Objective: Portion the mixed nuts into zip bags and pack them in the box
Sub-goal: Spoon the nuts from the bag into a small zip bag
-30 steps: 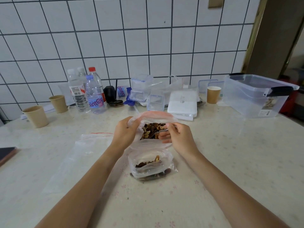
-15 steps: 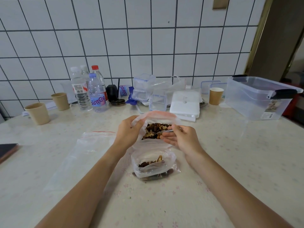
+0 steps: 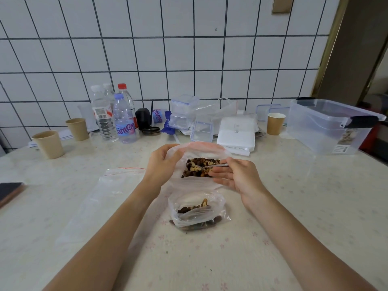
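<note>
A big clear bag of mixed nuts (image 3: 201,166) stands open at the table's middle. My left hand (image 3: 162,162) grips its left rim and holds the mouth wide. My right hand (image 3: 235,175) holds a metal spoon (image 3: 212,165), whose bowl lies among the nuts inside that bag. Just in front lies a small zip bag (image 3: 197,211) with a few nuts in it, mouth open. An empty zip bag with a red seal (image 3: 105,196) lies flat to the left. The clear plastic box (image 3: 327,127) with black latches stands at the back right.
Water bottles (image 3: 123,120), paper cups (image 3: 49,143) (image 3: 275,123), small clear containers (image 3: 201,131) and a white flat pack (image 3: 236,134) line the back by the tiled wall. A phone (image 3: 9,192) lies at the left edge.
The spoon in my right hand has pushed further left into the nuts in the big bag. My left hand keeps its hold on the rim.
</note>
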`<state>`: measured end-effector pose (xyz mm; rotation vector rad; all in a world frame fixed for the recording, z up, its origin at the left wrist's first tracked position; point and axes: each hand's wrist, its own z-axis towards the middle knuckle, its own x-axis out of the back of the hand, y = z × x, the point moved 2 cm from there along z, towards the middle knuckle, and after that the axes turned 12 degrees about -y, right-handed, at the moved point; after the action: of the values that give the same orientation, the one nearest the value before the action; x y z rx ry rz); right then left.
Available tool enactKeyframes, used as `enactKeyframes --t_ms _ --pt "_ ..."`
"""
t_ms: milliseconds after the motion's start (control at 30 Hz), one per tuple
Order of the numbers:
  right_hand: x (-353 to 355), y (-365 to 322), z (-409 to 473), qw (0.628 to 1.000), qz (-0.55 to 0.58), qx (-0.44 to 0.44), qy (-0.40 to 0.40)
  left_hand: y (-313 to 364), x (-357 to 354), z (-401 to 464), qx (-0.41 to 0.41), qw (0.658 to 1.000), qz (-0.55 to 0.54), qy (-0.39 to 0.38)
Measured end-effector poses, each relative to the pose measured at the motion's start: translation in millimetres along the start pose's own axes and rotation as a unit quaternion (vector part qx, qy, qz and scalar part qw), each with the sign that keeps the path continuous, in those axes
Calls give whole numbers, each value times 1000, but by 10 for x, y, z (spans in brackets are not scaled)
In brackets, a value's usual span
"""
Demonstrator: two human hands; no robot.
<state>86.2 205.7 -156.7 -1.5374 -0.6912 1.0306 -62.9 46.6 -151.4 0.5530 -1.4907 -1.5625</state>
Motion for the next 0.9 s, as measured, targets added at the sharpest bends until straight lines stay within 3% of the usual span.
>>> enactKeyframes --t_ms 300,533,733,900 --pt "95 -182 -10 998 -43 39 23 234 134 -126 -35 997 70 -13" --pt "125 -414 -76 995 -35 87 -15 368 285 -443 -124 957 257 47" --pt "101 -523 -174 990 -77 84 -88 318 258 -776 -30 969 230 -79" --pt "57 -535 -240 974 -154 72 -150 212 221 -914 50 949 243 -194"
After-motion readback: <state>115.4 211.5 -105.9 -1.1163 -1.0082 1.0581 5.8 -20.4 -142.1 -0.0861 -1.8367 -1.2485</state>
